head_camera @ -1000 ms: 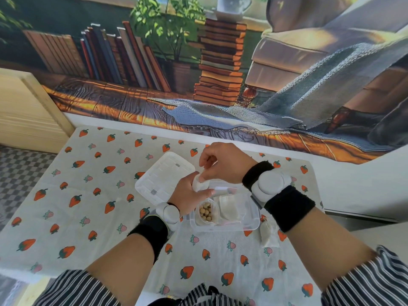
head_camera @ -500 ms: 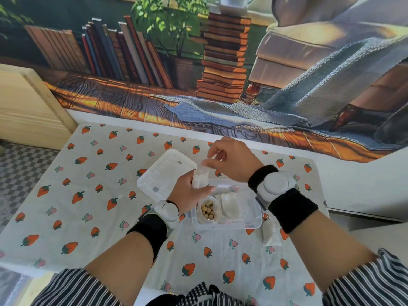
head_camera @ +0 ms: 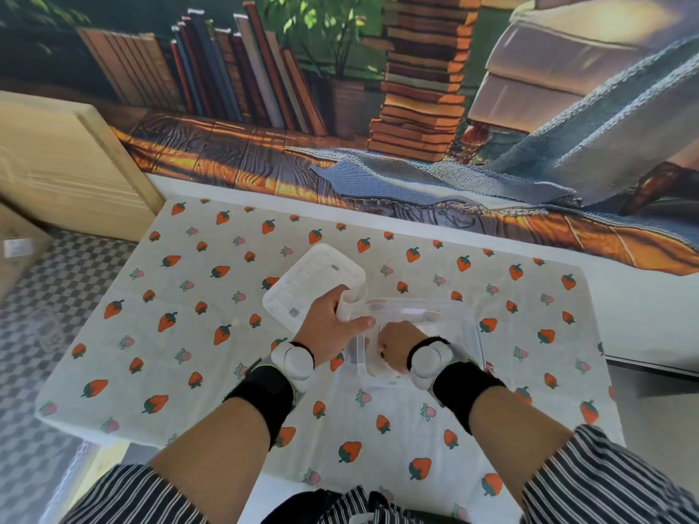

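Observation:
A clear plastic box [head_camera: 471, 334] stands on the strawberry-print cloth in the middle of the table. Its white lid [head_camera: 302, 281] lies flat just to the left behind it. My left hand [head_camera: 333, 327] is at the box's left edge and grips a small white container [head_camera: 347, 306] between thumb and fingers. My right hand [head_camera: 397, 347] is down inside the box with its fingers curled; what it holds is hidden. The small cup of beans seen earlier is covered by my hands.
The strawberry cloth [head_camera: 189, 334] covers the whole table. A wall hanging with painted books and a sofa [head_camera: 378, 107] runs behind the table. A pale wooden board [head_camera: 56, 164] leans at the left, over a checked floor [head_camera: 38, 296].
My right hand has dropped from above the white container down into the clear box. My left hand kept its grip on the container and shifted slightly left. The camera tilted down.

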A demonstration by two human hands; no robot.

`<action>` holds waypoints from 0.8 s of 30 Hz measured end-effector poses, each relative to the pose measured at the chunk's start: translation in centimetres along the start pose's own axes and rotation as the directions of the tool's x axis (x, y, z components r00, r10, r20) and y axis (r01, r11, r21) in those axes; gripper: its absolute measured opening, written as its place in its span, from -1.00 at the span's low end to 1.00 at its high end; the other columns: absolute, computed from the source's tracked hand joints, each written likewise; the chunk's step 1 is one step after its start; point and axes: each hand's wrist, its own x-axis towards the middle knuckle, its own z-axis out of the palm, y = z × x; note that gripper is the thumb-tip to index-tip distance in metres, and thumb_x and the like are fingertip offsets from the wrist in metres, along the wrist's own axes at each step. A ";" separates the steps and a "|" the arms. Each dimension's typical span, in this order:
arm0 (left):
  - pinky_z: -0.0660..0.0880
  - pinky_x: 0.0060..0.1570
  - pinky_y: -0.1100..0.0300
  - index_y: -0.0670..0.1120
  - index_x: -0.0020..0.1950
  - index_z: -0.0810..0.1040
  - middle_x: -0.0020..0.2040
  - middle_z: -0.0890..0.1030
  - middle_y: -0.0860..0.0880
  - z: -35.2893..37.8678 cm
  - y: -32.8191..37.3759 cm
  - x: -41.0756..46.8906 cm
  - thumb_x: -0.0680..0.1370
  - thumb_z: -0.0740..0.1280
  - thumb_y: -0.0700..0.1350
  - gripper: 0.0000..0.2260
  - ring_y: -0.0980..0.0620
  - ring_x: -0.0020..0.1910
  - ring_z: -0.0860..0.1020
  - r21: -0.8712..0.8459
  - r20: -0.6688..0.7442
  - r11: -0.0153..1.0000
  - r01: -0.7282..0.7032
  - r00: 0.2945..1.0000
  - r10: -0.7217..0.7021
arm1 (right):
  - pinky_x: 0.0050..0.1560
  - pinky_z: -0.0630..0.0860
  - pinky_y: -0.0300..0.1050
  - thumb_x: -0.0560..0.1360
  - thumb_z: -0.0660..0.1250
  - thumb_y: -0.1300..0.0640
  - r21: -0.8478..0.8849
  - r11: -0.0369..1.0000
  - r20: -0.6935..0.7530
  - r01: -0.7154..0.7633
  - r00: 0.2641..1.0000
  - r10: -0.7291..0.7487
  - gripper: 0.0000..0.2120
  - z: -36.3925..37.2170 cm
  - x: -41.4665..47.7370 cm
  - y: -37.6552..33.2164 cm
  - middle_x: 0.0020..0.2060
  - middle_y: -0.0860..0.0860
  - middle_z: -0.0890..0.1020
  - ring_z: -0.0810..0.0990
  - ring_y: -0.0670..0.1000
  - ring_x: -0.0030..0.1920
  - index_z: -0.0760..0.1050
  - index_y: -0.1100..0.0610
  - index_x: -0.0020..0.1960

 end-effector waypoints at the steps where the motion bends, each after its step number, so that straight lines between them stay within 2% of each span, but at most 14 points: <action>1: 0.51 -0.04 0.25 0.02 0.03 0.52 -0.05 0.60 -0.01 -0.2 -0.3 0.0 0.46 0.56 -0.06 -0.73 0.13 -0.09 0.55 0.008 -0.003 1.000 0.002 1.000 -0.002 | -0.11 0.32 -0.17 0.61 0.18 0.18 -0.016 1.000 0.000 0.019 1.000 -0.019 -0.64 0.9 0.8 -0.1 -0.26 0.03 0.52 0.43 0.02 -0.17 0.25 0.07 -0.36; 4: 0.52 0.02 0.16 0.01 0.04 0.51 -0.06 0.59 0.02 -0.4 -0.8 -0.2 0.46 0.57 -0.04 -0.71 0.03 -0.04 0.56 0.039 0.011 0.999 0.015 1.000 -0.015 | -0.12 0.36 -0.15 0.58 0.21 0.12 -0.014 0.998 -0.029 0.054 0.998 -0.055 -0.68 1.8 1.8 -0.2 -0.25 -0.01 0.54 0.45 0.00 -0.22 0.28 0.03 -0.35; 6: 0.47 -0.04 0.21 0.01 -0.01 0.49 -0.11 0.56 0.04 -0.4 -0.9 -0.3 0.46 0.56 -0.05 -0.73 0.06 -0.10 0.54 0.049 0.015 0.999 0.017 1.000 -0.018 | -0.15 0.39 -0.13 0.56 0.23 0.12 0.012 0.998 -0.009 0.062 0.998 -0.062 -0.72 1.6 1.9 -0.6 -0.32 -0.04 0.51 0.47 0.04 -0.24 0.32 0.04 -0.32; 8: 0.42 -0.13 0.29 -0.03 -0.04 0.47 -0.16 0.53 0.05 -0.5 -0.7 -0.5 0.46 0.57 -0.06 -0.72 0.11 -0.17 0.49 0.052 0.011 0.998 0.023 1.000 -0.024 | -0.15 0.36 -0.13 0.55 0.22 0.12 0.053 0.996 -0.029 0.073 0.997 -0.072 -0.70 1.5 1.8 -1.0 -0.39 -0.08 0.42 0.45 0.06 -0.24 0.28 0.00 -0.34; 10: 0.47 -0.13 0.27 -0.07 -0.01 0.47 -0.14 0.54 0.02 -0.5 -0.7 -0.5 0.44 0.58 -0.06 -0.68 0.10 -0.17 0.50 0.044 0.019 0.998 0.033 0.999 -0.034 | -0.15 0.35 -0.13 0.56 0.22 0.14 0.054 0.996 -0.034 0.065 0.997 -0.064 -0.68 1.4 1.7 -1.0 -0.41 -0.09 0.38 0.45 0.06 -0.25 0.25 0.00 -0.35; 12: 0.53 -0.07 0.19 -0.04 0.02 0.46 -0.09 0.56 0.02 -0.6 -0.8 -0.4 0.42 0.60 -0.06 -0.64 0.07 -0.12 0.53 0.037 0.024 0.998 0.044 0.999 -0.045 | -0.16 0.35 -0.14 0.57 0.22 0.17 0.043 0.998 -0.021 0.053 0.998 -0.052 -0.67 1.4 1.6 -1.0 -0.40 -0.09 0.38 0.44 0.05 -0.26 0.25 0.02 -0.35; 16: 0.53 0.07 0.17 0.04 0.13 0.48 0.02 0.58 0.03 -0.2 -0.9 -0.1 0.41 0.60 -0.02 -0.59 0.03 0.05 0.57 0.039 0.053 0.999 0.034 0.998 -0.036 | -0.20 0.31 -0.17 0.56 0.20 0.22 0.041 0.998 -0.021 0.054 0.998 -0.053 -0.66 1.8 1.4 -0.8 -0.41 -0.08 0.38 0.36 -0.06 -0.39 0.25 0.04 -0.37; 20: 0.52 -0.03 0.19 0.05 0.01 0.49 -0.08 0.59 0.01 0.1 -1.1 0.0 0.43 0.58 -0.02 -0.69 0.01 -0.05 0.58 0.077 0.093 0.997 0.030 0.995 -0.037 | -0.19 0.30 -0.13 0.56 0.13 0.21 -0.008 0.998 -0.073 0.057 0.996 -0.057 -0.66 2.2 0.7 -0.8 -0.42 -0.05 0.35 0.35 -0.01 -0.37 0.21 0.08 -0.37; 24: 0.58 0.11 0.01 0.01 0.09 0.50 0.01 0.60 -0.06 0.2 -1.2 -0.1 0.43 0.57 0.01 -0.65 -0.06 0.04 0.58 0.099 0.077 0.994 0.045 0.996 -0.053 | -0.20 0.27 -0.13 0.54 0.16 0.20 0.039 0.995 -0.139 0.093 0.986 -0.087 -0.66 2.1 -0.1 -0.8 -0.43 -0.07 0.32 0.35 0.03 -0.29 0.17 0.06 -0.38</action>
